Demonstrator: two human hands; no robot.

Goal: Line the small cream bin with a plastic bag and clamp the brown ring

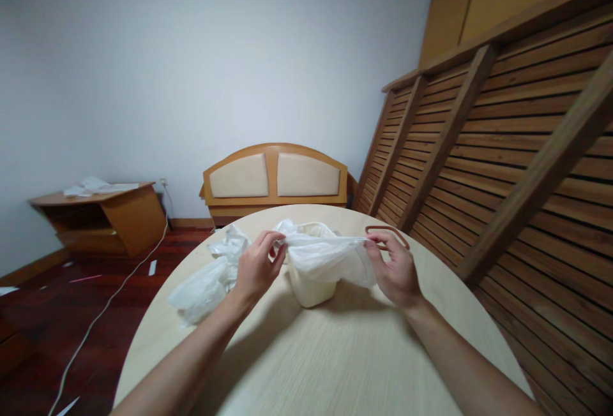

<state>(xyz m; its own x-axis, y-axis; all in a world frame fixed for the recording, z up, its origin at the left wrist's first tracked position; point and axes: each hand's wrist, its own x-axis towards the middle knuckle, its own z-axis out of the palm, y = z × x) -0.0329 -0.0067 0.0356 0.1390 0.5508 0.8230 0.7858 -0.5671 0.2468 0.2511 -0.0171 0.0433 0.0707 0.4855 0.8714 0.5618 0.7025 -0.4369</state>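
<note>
A white plastic bag is stretched between my two hands, its edge pulled taut over the near side of a cream bin. The bin stands upright on the round table, and part of its rim shows behind the bag. My left hand pinches the bag's left end between thumb and fingers. At the other end, my right hand grips the bag the same way. Just behind my right hand lies a brown ring-like frame, partly hidden by the fingers.
Crumpled white plastic bags lie on the table left of my left hand. Beyond the table stands a padded headboard. A slatted wooden frame leans at the right. To the left are a low wooden cabinet and a floor cable.
</note>
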